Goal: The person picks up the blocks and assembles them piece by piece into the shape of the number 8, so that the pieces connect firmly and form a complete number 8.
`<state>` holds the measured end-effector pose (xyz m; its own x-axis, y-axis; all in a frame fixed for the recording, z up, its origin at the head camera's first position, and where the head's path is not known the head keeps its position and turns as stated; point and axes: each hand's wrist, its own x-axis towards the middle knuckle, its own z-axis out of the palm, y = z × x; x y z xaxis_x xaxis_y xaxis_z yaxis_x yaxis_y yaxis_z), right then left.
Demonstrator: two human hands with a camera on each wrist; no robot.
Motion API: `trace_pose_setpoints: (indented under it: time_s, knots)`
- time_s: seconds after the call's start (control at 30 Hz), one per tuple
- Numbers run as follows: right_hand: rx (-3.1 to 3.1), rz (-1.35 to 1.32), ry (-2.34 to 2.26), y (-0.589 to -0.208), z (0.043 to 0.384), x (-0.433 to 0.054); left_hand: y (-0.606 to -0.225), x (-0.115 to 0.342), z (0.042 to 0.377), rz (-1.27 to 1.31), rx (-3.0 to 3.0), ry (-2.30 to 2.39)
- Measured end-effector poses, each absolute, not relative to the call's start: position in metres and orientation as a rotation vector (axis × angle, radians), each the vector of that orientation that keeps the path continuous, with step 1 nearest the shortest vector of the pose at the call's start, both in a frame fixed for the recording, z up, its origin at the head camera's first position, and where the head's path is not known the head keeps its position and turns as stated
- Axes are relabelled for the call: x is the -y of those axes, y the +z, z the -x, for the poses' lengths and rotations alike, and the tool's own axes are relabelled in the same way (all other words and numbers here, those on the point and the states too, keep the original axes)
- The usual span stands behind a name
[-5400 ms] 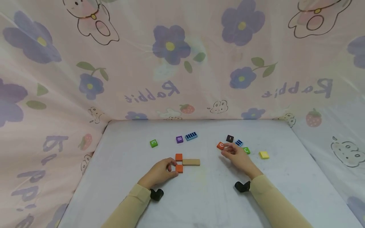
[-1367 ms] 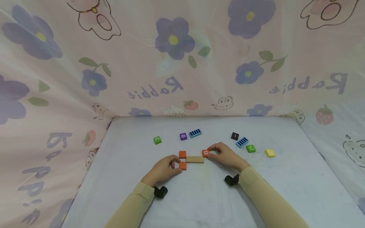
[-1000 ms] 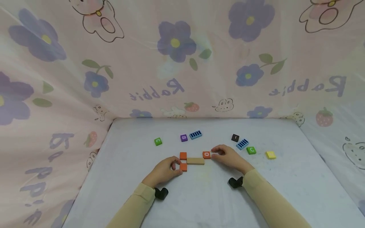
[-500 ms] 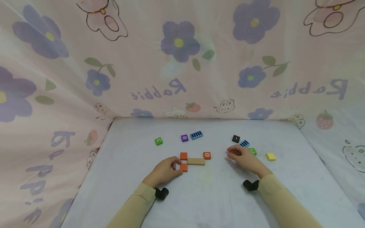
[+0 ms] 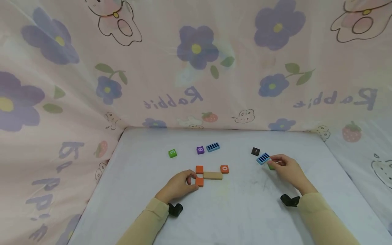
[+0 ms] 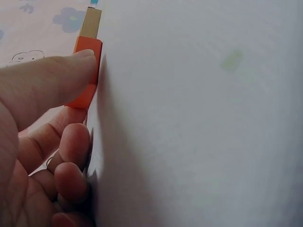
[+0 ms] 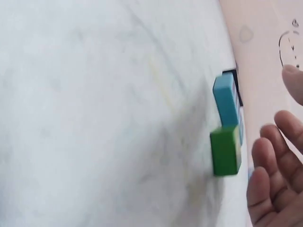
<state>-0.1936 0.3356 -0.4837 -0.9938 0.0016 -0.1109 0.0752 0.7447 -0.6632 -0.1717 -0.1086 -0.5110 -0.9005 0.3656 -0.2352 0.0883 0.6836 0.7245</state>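
My left hand [image 5: 177,185] rests on the table and pinches the near one of two plain orange blocks [image 5: 199,182]; the left wrist view shows the thumb on the orange side [image 6: 90,45]. The other orange block [image 5: 199,169] lies just beyond it. Against their right side lies a tan wooden strip [image 5: 212,175], with an orange 0 block [image 5: 224,169] at its far right end. My right hand [image 5: 289,172] hovers, loosely curled and holding nothing, above a green block [image 7: 224,151], partly covered in the head view. A striped blue block [image 5: 263,158] lies beside its fingertips.
A black block [image 5: 255,151] lies behind the blue one. Farther left are another striped blue block [image 5: 213,147], a purple 8 block [image 5: 200,150] and a green 3 block [image 5: 173,153]. A patterned cloth [image 5: 196,78] walls the white table at the back.
The right hand brought the orange 0 block from the right to the strip's end and let it go. It has since moved right, over the green block. The left hand has stayed in place.
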Motion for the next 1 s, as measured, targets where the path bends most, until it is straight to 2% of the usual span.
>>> trace_pose_setpoints:
  time_s: [0.27, 1.0]
  knots:
    - [-2.834, -0.110, -1.082, -0.492, 0.190, -0.351, -0.511, 0.107, 0.173, -0.369, -2.545, 1.052]
    - [-2.781, -0.103, -1.041, -0.505, 0.189, -0.345, -0.516, 0.109, 0.174, -0.366, -2.546, 1.058]
